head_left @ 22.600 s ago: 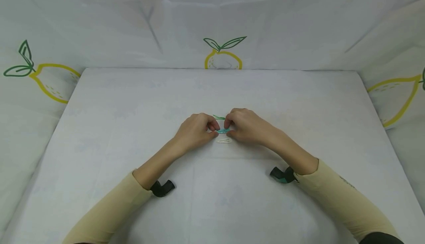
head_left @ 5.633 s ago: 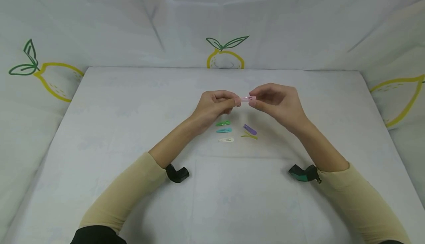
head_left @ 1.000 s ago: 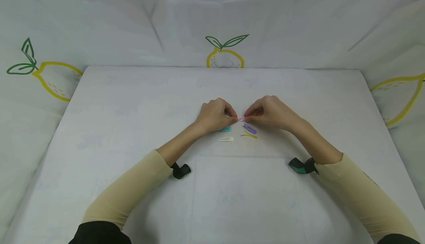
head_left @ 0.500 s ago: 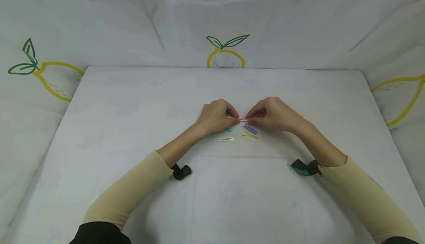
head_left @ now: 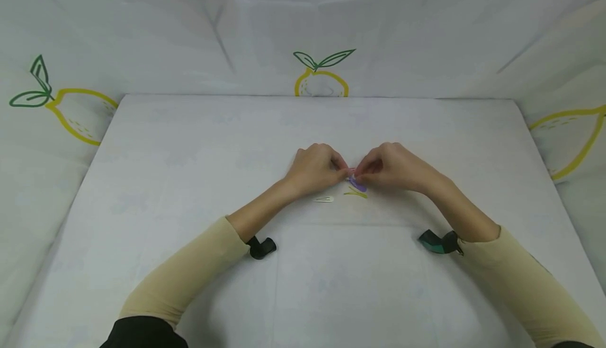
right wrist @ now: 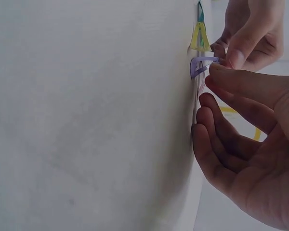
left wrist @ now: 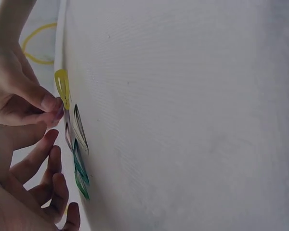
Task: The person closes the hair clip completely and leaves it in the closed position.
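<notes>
In the head view my hands meet over a cluster of snap hair clips. My right hand (head_left: 395, 166) pinches the purple hair clip (right wrist: 197, 67), whose two legs stand apart. My left hand (head_left: 316, 169) is at the clip's narrow end; in the left wrist view its thumb and index fingertips look parted with nothing visible between them. The pink hair clip (head_left: 352, 170) lies just behind, partly covered by fingers. A yellow hair clip (head_left: 356, 193) with spread legs lies in front. A white hair clip (head_left: 324, 199) lies flat to the left.
Teal (left wrist: 78, 161) and green (left wrist: 81, 185) hair clips lie on the white table (head_left: 331, 279), hidden behind my left hand in the head view. Black wrist camera mounts (head_left: 262, 248) hang beneath both forearms. A white cloth with lemon drawings (head_left: 322, 82) stands at the back.
Both hands have moved slightly right and nearer, from the pink clip to the purple one. The pink clip now lies behind the fingers. The teal clip has become covered by my left hand.
</notes>
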